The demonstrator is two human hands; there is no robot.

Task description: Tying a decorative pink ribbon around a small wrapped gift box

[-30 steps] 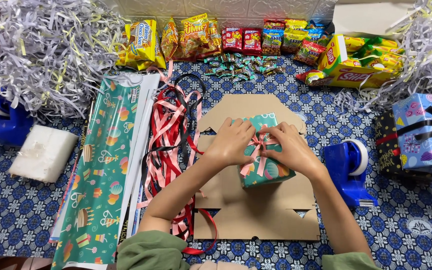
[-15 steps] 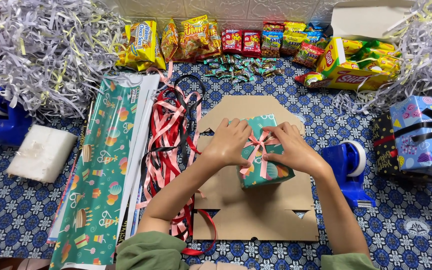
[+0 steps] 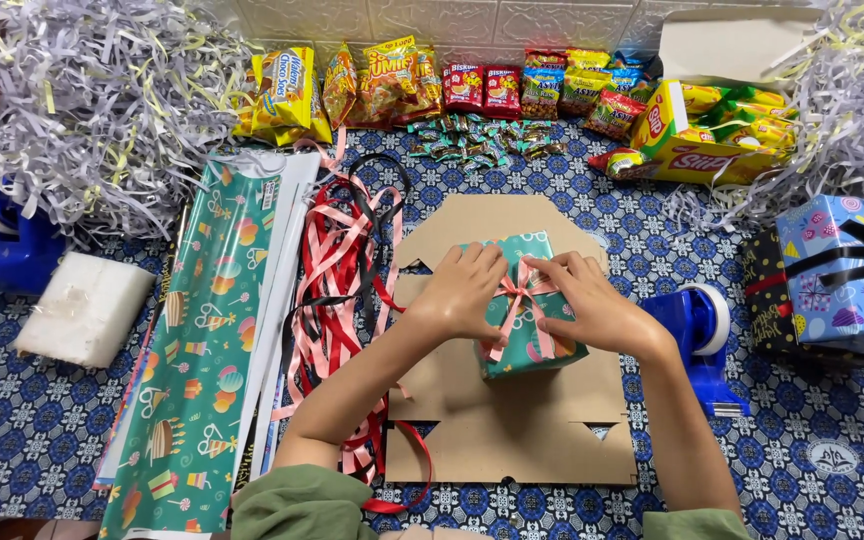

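Observation:
A small box wrapped in teal party-print paper (image 3: 527, 345) sits on a flat brown cardboard sheet (image 3: 512, 435) at the table's middle. A pink ribbon (image 3: 519, 300) crosses its top and is knotted into a bow with tails hanging toward me. My left hand (image 3: 462, 290) rests on the box's left upper side, its fingers pinching the ribbon at the knot. My right hand (image 3: 592, 300) covers the box's right upper side and pinches the ribbon from the other side.
Loose red, pink and black ribbons (image 3: 342, 270) and teal wrapping paper sheets (image 3: 202, 340) lie left. Blue tape dispensers stand right (image 3: 697, 335) and far left (image 3: 7, 240). Snack packets (image 3: 482, 85) line the back, shredded paper (image 3: 92, 100) fills both corners, wrapped boxes (image 3: 837, 270) sit right.
Both hands have shifted slightly on the bow, fingers drawing closer at the knot. The bow's loops look tighter. The box has stayed in place.

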